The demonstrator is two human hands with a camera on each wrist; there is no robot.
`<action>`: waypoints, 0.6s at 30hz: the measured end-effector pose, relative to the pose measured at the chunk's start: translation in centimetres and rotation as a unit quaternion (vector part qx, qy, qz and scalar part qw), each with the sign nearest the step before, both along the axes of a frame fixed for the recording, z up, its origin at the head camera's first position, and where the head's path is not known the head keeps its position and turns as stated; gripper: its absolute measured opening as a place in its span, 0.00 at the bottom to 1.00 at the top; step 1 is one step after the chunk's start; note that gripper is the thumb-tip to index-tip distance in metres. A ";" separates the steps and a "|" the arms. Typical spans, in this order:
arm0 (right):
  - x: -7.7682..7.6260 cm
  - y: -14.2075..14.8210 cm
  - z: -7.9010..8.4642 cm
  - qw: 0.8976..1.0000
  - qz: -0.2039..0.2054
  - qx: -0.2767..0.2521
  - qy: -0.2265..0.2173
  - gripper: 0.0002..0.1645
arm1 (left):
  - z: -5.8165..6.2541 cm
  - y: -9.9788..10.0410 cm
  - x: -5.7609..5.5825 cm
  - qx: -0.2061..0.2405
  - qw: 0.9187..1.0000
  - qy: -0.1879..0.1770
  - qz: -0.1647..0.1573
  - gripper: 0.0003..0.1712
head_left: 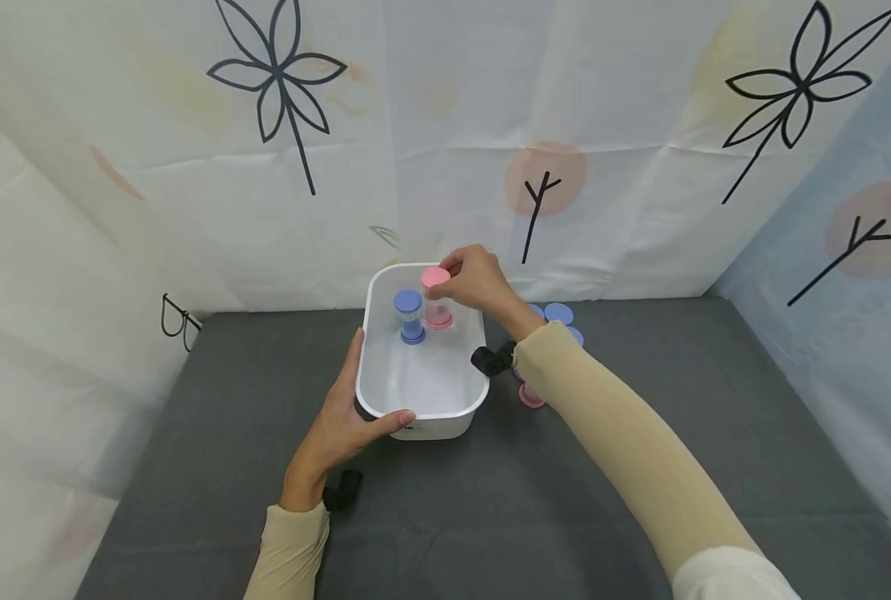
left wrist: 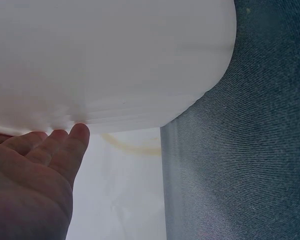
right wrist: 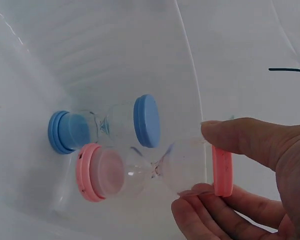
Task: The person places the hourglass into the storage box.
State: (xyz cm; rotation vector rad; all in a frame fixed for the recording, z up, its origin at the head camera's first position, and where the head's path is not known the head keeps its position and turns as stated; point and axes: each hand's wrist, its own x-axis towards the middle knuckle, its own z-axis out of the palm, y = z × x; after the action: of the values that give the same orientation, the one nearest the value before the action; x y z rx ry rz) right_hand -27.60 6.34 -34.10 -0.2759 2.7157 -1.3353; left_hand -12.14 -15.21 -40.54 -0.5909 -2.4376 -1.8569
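Observation:
A white plastic bin [head_left: 426, 375] stands on the dark table. My left hand [head_left: 340, 425] grips its left front corner, thumb over the front rim and fingers along the outer side wall; the left wrist view shows the fingertips [left wrist: 80, 131] against that wall. Inside the bin, a blue-capped hourglass [head_left: 409, 317] stands upright toward the back. Just right of it, my right hand [head_left: 478, 279] pinches a pink-capped hourglass [right wrist: 186, 167] near its top cap, between thumb and fingers. Its pink sand lies in the lower bulb, close over the bin floor.
Right of the bin, partly hidden by my right forearm, several blue-capped hourglasses [head_left: 558, 313] and a pink-capped one [head_left: 531, 397] are on the table [head_left: 678, 392]. A patterned fabric backdrop [head_left: 445, 100] rises right behind the bin.

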 end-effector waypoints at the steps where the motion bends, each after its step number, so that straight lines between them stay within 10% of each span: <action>1: -0.1 -0.1 0.0 1.000 -0.001 0.009 0.001 0.22 | 0.0 0.0 0.0 0.000 1.000 0.000 0.000 0.70; 8: -0.1 -0.7 0.2 0.997 0.010 0.078 0.012 0.21 | -0.2 -0.2 0.0 -0.002 1.000 0.004 0.002 0.70; 18: -0.4 -1.5 0.0 0.991 0.013 0.130 -0.010 0.18 | -3.5 -1.0 -1.5 -0.002 1.000 0.020 -0.001 0.72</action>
State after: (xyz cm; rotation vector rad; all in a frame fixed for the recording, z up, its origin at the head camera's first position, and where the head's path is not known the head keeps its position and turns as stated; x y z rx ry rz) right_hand -27.97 4.87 -34.05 -0.2701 2.8171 -0.9575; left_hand -13.61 -16.22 -44.07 -0.6236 -2.4171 -1.8240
